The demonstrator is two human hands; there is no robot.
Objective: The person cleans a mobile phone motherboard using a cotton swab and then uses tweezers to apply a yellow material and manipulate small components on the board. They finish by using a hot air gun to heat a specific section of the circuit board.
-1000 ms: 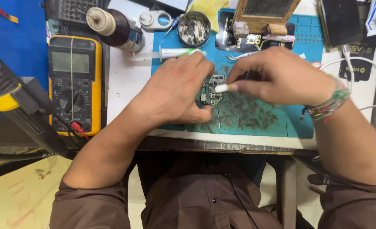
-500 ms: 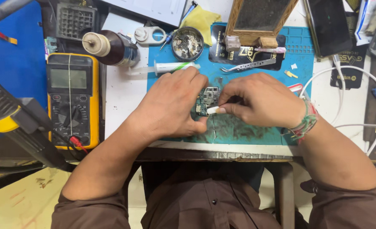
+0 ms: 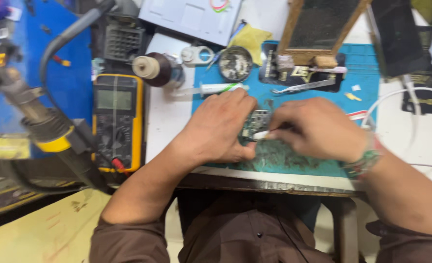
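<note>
Teal silicone repair mat (image 3: 367,160), stained dark where you work, covers the middle of your white worktop (image 3: 165,122), and on it lies the small green circuit board (image 3: 256,125) you are handling. Your left hand (image 3: 216,129) rests palm down on the mat, its fingers (image 3: 247,104) curled over the left edge of the board and pinning it flat; the thumb lies along the mat just below it. Your right hand (image 3: 318,127) comes in from the other side, its fingers closed around a slim white stick-shaped tool (image 3: 260,135) whose tip touches the lower edge of the board. A beaded green and red band (image 3: 364,160) sits on that wrist.

Just beyond your left hand a clear syringe with a green end (image 3: 216,88) lies crosswise, half on the mat. Behind it sits a round metal tin of grey residue (image 3: 235,63), with a yellow cloth (image 3: 252,39) at its upper right. Silver tweezers (image 3: 303,86) lie on the mat beyond your right hand, in front of a wooden-framed stand (image 3: 318,29).

To your left, off the mat, a yellow and black multimeter (image 3: 118,117) lies flat, and a dark brown spool with a cream core (image 3: 152,68) lies near its top right corner. A hot-air handle with a yellow ring (image 3: 45,126) juts across the left foreground, blurred. A white cable (image 3: 396,95) loops over the worktop to your right.
</note>
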